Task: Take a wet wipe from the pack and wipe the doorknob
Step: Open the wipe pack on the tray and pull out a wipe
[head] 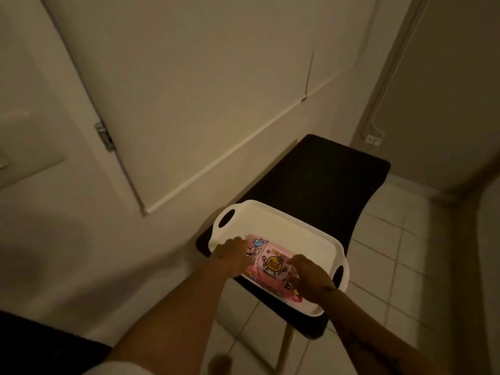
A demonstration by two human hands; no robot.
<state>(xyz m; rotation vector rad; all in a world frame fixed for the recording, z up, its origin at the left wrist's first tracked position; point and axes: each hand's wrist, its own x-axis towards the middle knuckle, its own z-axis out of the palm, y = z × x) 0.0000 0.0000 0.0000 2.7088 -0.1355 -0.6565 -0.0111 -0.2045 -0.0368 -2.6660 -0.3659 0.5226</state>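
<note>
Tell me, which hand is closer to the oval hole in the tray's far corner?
Left. The left hand sits just below the white plastic tray's far oval handle hole; the right hand lies farther away, across the pink wet-wipe pack.

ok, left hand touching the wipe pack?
Touching. In the head view the left hand rests on the left end of the pink wipe pack in the white tray, its fingers overlapping the pack's edge with no gap showing.

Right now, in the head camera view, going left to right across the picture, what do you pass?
Metal door hinge → left hand on the pink cartoon-printed wet wipe pack → right hand on that pack, in the white plastic handled tray → white wall socket.
</note>
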